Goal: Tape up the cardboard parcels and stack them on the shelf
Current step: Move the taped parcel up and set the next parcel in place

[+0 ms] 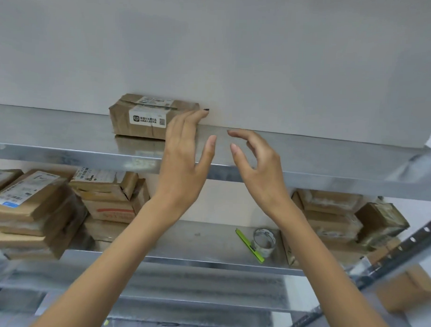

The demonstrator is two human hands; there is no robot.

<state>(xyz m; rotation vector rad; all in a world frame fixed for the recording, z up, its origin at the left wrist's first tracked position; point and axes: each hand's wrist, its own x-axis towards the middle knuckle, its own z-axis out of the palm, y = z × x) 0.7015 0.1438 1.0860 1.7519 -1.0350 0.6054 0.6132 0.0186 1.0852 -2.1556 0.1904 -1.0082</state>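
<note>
A taped brown cardboard parcel (142, 116) with white labels sits on the top metal shelf (64, 133), against the white wall. My left hand (183, 157) is raised right beside the parcel's right end, fingers straight, fingertips at its upper right corner. My right hand (256, 164) hovers over the shelf further right, fingers loosely curled and holding nothing. On the shelf below lie a roll of clear tape (264, 242) and a green box cutter (249, 245).
The lower shelf (207, 241) holds stacks of taped parcels at the left (34, 210), in the middle (110, 196) and at the right (334, 216). A perforated metal upright (407, 246) rises at the right. More cardboard (405, 290) stands at the lower right.
</note>
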